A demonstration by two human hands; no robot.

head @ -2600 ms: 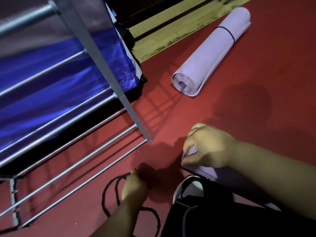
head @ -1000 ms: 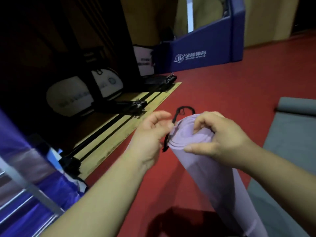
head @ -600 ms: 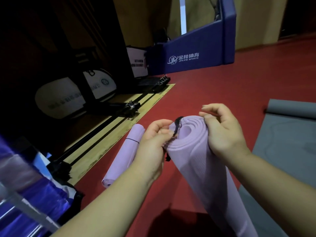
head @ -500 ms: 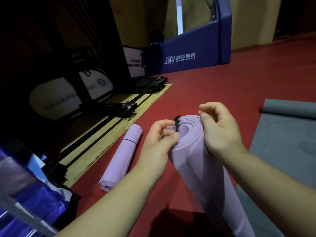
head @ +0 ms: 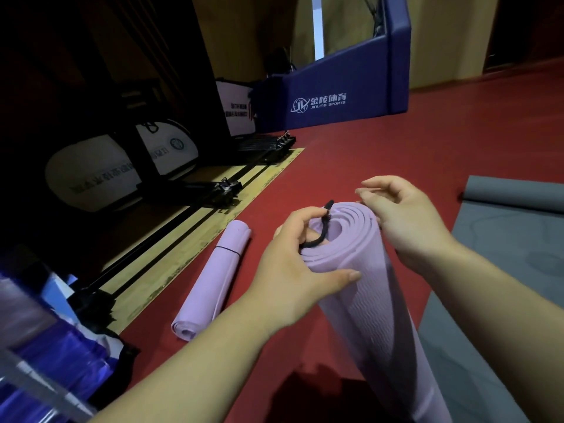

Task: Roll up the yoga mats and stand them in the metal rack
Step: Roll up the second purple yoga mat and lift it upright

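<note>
A rolled lilac yoga mat (head: 378, 303) stands tilted in front of me, its spiral end facing up. My left hand (head: 293, 261) grips the top of the roll and pinches a black elastic band (head: 320, 230) that lies across the spiral end. My right hand (head: 406, 221) holds the far right side of the roll's top with curled fingers. A second rolled lilac mat (head: 213, 279), with a black band round it, lies on the red floor to the left. Part of the metal rack (head: 33, 389) shows at the bottom left corner.
A grey mat (head: 500, 257) lies partly unrolled on the red floor at right. A blue padded barrier (head: 332, 99) stands at the back. A wooden strip with black rails (head: 195, 227) and white signs (head: 100, 175) sit at left. Blue plastic (head: 55, 349) hangs by the rack.
I have lifted the roll off the floor by the rack and stood it up. My left hand brought the black band to its top and now lays it across the spiral end.
</note>
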